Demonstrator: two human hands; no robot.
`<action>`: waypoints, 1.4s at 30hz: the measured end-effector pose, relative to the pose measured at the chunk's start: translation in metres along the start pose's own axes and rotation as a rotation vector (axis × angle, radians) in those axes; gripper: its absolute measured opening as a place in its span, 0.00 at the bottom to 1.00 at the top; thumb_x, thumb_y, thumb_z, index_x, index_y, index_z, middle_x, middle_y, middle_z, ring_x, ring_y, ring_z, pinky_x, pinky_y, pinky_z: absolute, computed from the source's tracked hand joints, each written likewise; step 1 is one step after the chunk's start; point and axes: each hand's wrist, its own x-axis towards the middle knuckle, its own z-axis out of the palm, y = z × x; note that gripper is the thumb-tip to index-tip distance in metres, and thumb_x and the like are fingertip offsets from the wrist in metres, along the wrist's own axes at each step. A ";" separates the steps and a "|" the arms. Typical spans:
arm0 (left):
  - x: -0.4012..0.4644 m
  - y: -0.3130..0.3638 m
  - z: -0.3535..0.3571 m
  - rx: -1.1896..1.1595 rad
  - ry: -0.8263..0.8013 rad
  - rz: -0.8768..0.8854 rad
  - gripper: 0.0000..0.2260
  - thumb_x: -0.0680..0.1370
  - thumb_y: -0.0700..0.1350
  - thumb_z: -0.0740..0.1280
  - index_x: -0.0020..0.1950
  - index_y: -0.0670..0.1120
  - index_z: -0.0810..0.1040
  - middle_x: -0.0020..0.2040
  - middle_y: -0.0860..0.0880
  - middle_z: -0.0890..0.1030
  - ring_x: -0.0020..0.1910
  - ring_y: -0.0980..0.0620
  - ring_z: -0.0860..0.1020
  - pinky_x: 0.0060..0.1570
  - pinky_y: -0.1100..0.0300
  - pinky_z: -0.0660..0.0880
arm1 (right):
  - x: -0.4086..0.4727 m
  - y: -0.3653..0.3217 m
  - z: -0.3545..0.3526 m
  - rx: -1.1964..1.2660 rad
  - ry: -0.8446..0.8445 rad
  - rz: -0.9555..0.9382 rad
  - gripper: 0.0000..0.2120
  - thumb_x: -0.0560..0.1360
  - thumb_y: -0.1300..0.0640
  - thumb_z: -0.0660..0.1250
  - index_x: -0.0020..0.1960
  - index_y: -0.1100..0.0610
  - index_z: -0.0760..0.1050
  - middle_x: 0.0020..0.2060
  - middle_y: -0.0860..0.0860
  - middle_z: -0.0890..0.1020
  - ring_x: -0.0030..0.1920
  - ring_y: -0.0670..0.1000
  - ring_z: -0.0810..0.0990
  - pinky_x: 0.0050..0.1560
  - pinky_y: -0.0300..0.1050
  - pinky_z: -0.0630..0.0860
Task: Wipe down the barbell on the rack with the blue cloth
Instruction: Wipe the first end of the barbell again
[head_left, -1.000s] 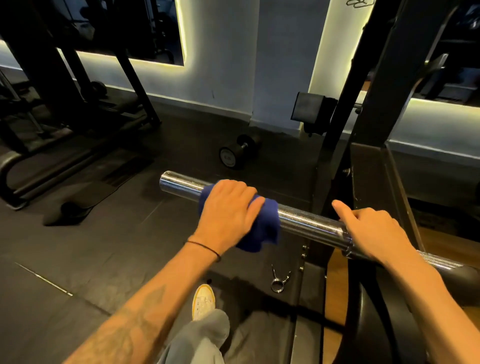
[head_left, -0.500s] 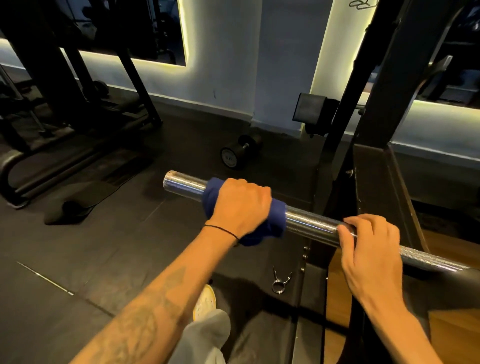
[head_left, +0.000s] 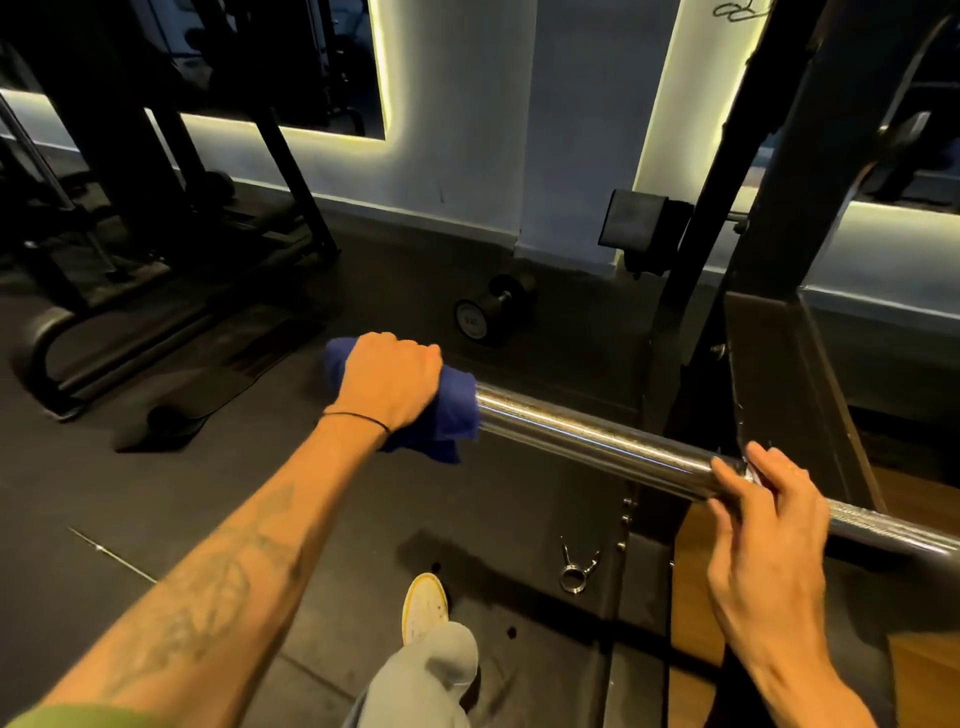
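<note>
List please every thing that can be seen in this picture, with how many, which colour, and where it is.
barbell: one, chrome, across the middle, on the rack
blue cloth: one, wrapped over the barbell's end
rack: one, black, right
dumbbell: one, black, floor by the wall
collar clip: one, silver, floor below the barbell
mat: one, black, floor at left
shoe: one, white, bottom centre
left hand: closed on the cloth
right hand: curled over the barbell
</note>
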 end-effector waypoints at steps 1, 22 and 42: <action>-0.003 0.013 -0.002 -0.008 0.027 -0.002 0.08 0.81 0.49 0.57 0.53 0.49 0.74 0.51 0.47 0.82 0.49 0.44 0.80 0.47 0.50 0.73 | 0.002 -0.002 -0.005 -0.014 0.015 0.009 0.13 0.76 0.66 0.69 0.60 0.65 0.78 0.61 0.62 0.74 0.64 0.64 0.71 0.65 0.65 0.71; -0.019 0.058 -0.004 -0.431 0.255 0.030 0.21 0.80 0.56 0.46 0.43 0.51 0.76 0.39 0.51 0.78 0.38 0.50 0.74 0.45 0.52 0.68 | 0.122 -0.002 -0.021 -0.266 -0.908 0.160 0.26 0.82 0.37 0.45 0.72 0.44 0.71 0.58 0.52 0.81 0.59 0.55 0.78 0.61 0.52 0.73; -0.015 0.096 -0.032 -0.071 0.131 0.010 0.06 0.78 0.49 0.61 0.41 0.50 0.69 0.37 0.49 0.77 0.34 0.48 0.74 0.36 0.53 0.67 | 0.070 -0.022 -0.017 -0.720 -0.449 -0.063 0.15 0.82 0.57 0.58 0.68 0.56 0.73 0.34 0.51 0.69 0.35 0.55 0.74 0.35 0.50 0.62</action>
